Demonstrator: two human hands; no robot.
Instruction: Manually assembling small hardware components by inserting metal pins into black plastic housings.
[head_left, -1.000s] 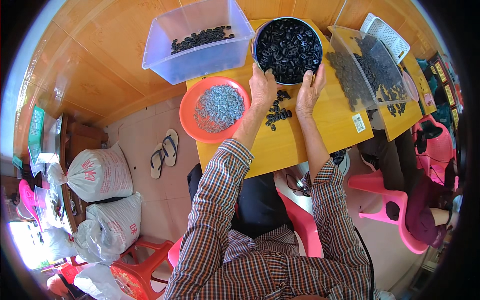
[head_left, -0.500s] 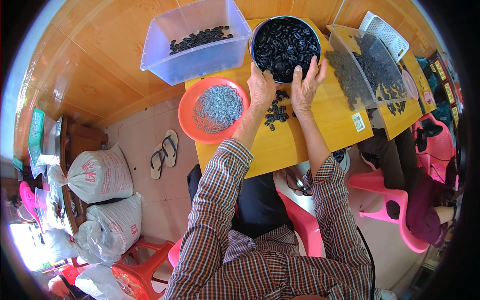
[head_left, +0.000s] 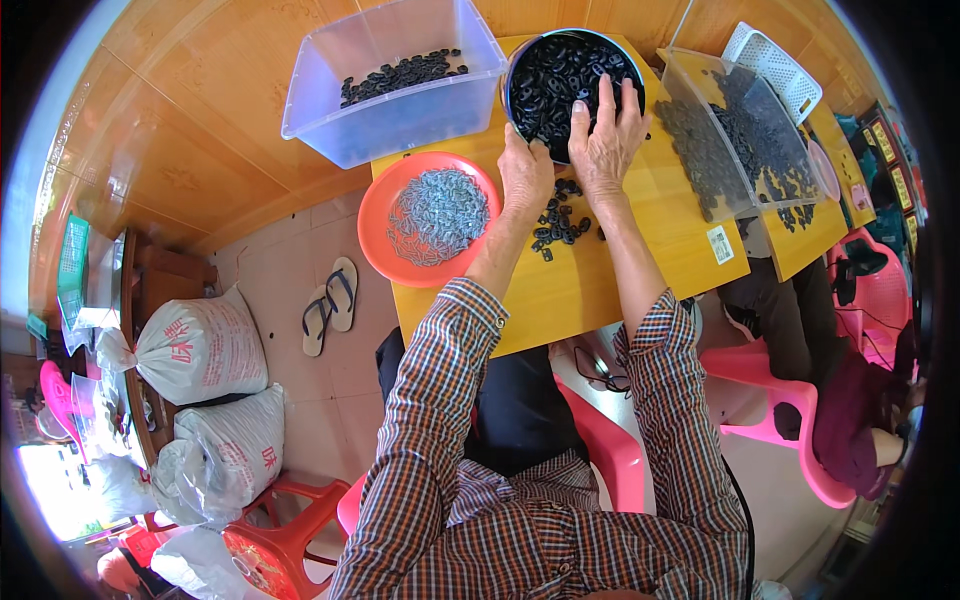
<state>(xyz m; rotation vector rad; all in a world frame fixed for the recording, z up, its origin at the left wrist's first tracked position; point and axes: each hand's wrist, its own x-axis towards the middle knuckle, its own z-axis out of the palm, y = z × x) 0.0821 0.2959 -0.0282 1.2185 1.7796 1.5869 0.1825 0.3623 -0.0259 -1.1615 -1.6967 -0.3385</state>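
A round container [head_left: 508, 92], heaped with small black plastic parts [head_left: 550, 85], stands at the far side of the yellow table. My left hand [head_left: 525, 175] is closed on its near left edge. Over the right half of the heap lies my right hand [head_left: 608, 140], fingers spread and touching the parts, grasping nothing visible. Several loose black parts [head_left: 560, 220] are scattered on the table between my wrists. Left of my left forearm sits an orange-red bowl [head_left: 374, 225] with many small grey metal pieces [head_left: 440, 212], too small to name exactly.
A clear plastic bin [head_left: 390, 135] with black parts is at the back left. On the table's right [head_left: 660, 225] stands another clear bin [head_left: 725, 150], with a white basket [head_left: 775, 70] behind. Another person sits on a pink chair [head_left: 750, 365]. Sandals [head_left: 330, 300] and white sacks [head_left: 215, 350] lie left.
My right hand has moved from the container's near right edge up over the black parts, fingers spreading onto them. The left hand keeps its place at the edge.
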